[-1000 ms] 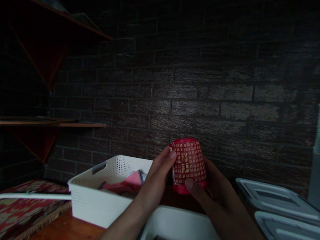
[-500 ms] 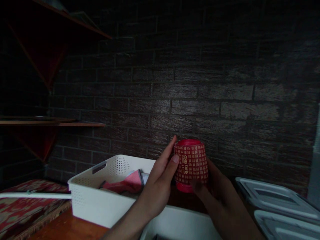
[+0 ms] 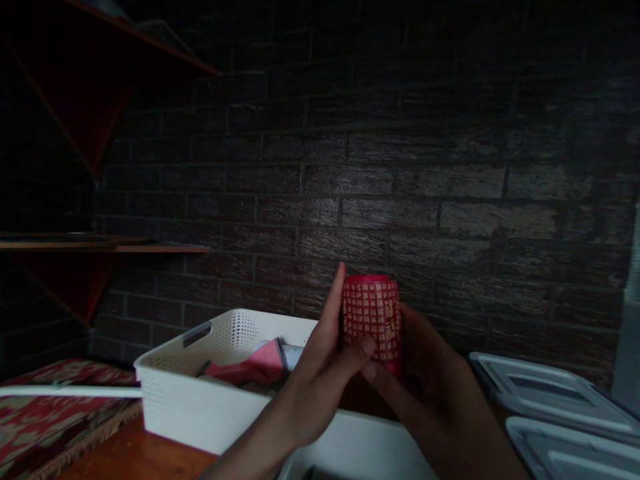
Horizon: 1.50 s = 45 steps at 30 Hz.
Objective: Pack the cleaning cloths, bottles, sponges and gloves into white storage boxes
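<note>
I hold a small red cylinder with a gold character pattern point(image 3: 371, 313) upright in front of a dark brick wall. My left hand point(image 3: 325, 373) lies flat against its left side, fingers straight up, thumb across its lower front. My right hand point(image 3: 425, 367) wraps its right side and base from behind. Both hands hover above a white bin point(image 3: 350, 447) at the bottom edge.
A white perforated basket point(image 3: 200, 393) holding red cloth point(image 3: 255, 367) stands left on a wooden table. Grey container lids point(image 3: 545, 393) lie at right. Red-patterned fabric point(image 3: 40, 413) and a white rod lie far left. Wooden shelves point(image 3: 125, 247) hang on the left wall.
The red cylinder has risen slightly and turned in my hands. My left fingers straightened upward and my left thumb moved across its lower front.
</note>
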### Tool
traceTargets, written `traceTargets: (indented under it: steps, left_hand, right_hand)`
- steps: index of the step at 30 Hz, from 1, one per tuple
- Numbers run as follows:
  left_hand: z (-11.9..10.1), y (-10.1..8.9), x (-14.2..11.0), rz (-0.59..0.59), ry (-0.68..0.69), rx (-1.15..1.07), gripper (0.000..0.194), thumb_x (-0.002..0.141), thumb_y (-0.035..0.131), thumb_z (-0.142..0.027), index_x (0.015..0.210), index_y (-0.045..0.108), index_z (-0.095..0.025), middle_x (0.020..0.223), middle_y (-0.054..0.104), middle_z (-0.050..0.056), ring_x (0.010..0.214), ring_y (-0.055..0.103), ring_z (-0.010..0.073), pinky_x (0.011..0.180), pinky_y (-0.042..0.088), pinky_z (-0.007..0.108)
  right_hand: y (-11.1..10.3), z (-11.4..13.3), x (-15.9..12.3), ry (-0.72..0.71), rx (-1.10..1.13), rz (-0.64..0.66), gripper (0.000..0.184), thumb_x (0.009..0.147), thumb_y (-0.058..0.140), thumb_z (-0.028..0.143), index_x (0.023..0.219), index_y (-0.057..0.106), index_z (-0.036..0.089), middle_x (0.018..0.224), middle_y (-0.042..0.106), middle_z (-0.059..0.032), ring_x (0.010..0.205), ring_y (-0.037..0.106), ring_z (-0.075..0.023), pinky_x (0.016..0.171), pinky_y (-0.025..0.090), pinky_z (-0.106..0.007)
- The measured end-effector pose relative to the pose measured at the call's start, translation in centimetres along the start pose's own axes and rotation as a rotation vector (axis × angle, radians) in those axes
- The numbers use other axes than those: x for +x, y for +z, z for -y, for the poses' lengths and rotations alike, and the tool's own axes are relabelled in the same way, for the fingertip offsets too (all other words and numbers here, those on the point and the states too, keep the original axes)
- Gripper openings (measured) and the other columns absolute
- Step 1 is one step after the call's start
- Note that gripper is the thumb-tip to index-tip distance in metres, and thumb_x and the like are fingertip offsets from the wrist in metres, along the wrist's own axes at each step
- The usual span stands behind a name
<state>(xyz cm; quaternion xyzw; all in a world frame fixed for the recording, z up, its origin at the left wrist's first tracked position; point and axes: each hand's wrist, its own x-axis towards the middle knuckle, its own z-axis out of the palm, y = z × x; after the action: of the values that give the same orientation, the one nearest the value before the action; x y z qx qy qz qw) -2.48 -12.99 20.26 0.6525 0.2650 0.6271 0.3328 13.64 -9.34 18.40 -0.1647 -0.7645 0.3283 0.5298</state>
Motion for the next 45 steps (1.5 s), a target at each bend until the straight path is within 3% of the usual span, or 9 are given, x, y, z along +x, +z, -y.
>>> traceTargets:
  steps: [4, 8, 11, 16, 23, 28, 32, 39, 45]
  left_hand:
    - [0.2, 0.3, 0.4, -0.03, -0.011, 0.017, 0.114, 0.088, 0.074, -0.028, 0.159, -0.014, -0.041, 0.158, 0.043, 0.009, 0.139, 0.049, 0.0307, 0.117, 0.037, 0.051]
    - [1.1, 0.1, 1.1, -0.034, -0.051, 0.041, 0.122, 0.084, 0.08, -0.028, 0.158, -0.017, -0.038, 0.15, 0.051, 0.012, 0.127, 0.058, 0.0304, 0.112, 0.042, 0.051]
    - [1.7, 0.1, 1.2, -0.044, -0.026, -0.038, 0.11, 0.086, 0.078, -0.028, 0.159, -0.003, -0.033, 0.147, 0.054, 0.012, 0.128, 0.057, 0.0289, 0.111, 0.041, 0.047]
    - [1.8, 0.4, 0.7, -0.13, -0.063, -0.167, 0.07, 0.081, 0.081, -0.03, 0.141, 0.046, -0.023, 0.124, 0.067, 0.01, 0.114, 0.063, 0.0288, 0.097, 0.049, 0.039]
    - [0.7, 0.3, 0.4, -0.179, -0.099, -0.072, 0.056, 0.089, 0.072, -0.042, 0.139, 0.053, -0.028, 0.13, 0.065, 0.008, 0.127, 0.056, 0.0312, 0.107, 0.043, 0.043]
    - [0.8, 0.3, 0.5, -0.266, -0.044, 0.065, 0.042, 0.092, 0.066, -0.049, 0.126, 0.066, -0.024, 0.128, 0.067, 0.008, 0.132, 0.052, 0.0305, 0.119, 0.028, 0.045]
    - [1.4, 0.4, 0.6, -0.341, -0.046, -0.037, 0.046, 0.094, 0.063, -0.048, 0.134, 0.062, -0.027, 0.141, 0.062, 0.006, 0.139, 0.047, 0.0297, 0.119, 0.029, 0.041]
    - [0.5, 0.1, 0.3, -0.092, -0.034, -0.027, 0.053, 0.099, 0.058, -0.041, 0.149, 0.046, -0.029, 0.153, 0.051, 0.005, 0.143, 0.043, 0.0273, 0.118, 0.033, 0.039]
    - [0.5, 0.5, 0.4, -0.089, -0.056, -0.062, 0.05, 0.096, 0.065, -0.039, 0.143, 0.052, -0.026, 0.148, 0.056, 0.007, 0.138, 0.048, 0.0289, 0.116, 0.037, 0.04]
  right_hand:
    - [-0.4, -0.1, -0.4, -0.037, -0.076, 0.055, 0.064, 0.097, 0.059, 0.022, 0.156, 0.036, 0.033, 0.15, 0.053, -0.0061, 0.127, 0.06, -0.0252, 0.104, 0.054, -0.04]
    - [-1.1, -0.5, -0.5, -0.181, -0.234, -0.009, 0.065, 0.094, 0.057, 0.015, 0.153, 0.04, 0.038, 0.154, 0.047, -0.0019, 0.135, 0.053, -0.0242, 0.109, 0.05, -0.038]
    - [-1.1, -0.6, -0.4, -0.16, -0.244, -0.015, 0.064, 0.095, 0.054, 0.013, 0.151, 0.042, 0.04, 0.153, 0.047, 0.0003, 0.135, 0.053, -0.021, 0.109, 0.05, -0.035]
    - [-0.7, -0.1, -0.4, -0.135, -0.313, -0.067, 0.056, 0.098, 0.058, 0.028, 0.152, 0.044, 0.033, 0.15, 0.053, -0.0036, 0.134, 0.054, -0.0233, 0.11, 0.05, -0.037]
    - [-0.1, 0.6, -0.5, 0.023, -0.023, 0.053, 0.055, 0.099, 0.058, 0.038, 0.152, 0.045, 0.031, 0.144, 0.06, -0.0064, 0.112, 0.071, -0.0261, 0.082, 0.064, -0.034]
    - [-0.2, -0.2, -0.4, 0.067, 0.073, 0.002, 0.057, 0.096, 0.064, 0.037, 0.15, 0.047, 0.032, 0.146, 0.059, -0.007, 0.122, 0.064, -0.0266, 0.101, 0.056, -0.041]
    - [-0.3, -1.2, -0.5, 0.06, 0.031, -0.103, 0.059, 0.094, 0.066, 0.037, 0.15, 0.046, 0.031, 0.146, 0.056, -0.0091, 0.124, 0.062, -0.0277, 0.099, 0.057, -0.043]
    - [-0.4, -0.7, -0.1, -0.008, -0.221, -0.112, 0.054, 0.093, 0.067, 0.035, 0.144, 0.049, 0.037, 0.129, 0.064, -0.0044, 0.1, 0.068, -0.0206, 0.084, 0.061, -0.035]
    - [-0.7, 0.0, -0.1, -0.045, -0.34, -0.097, 0.051, 0.094, 0.066, 0.036, 0.143, 0.051, 0.038, 0.127, 0.065, -0.0028, 0.103, 0.067, -0.0204, 0.085, 0.06, -0.034]
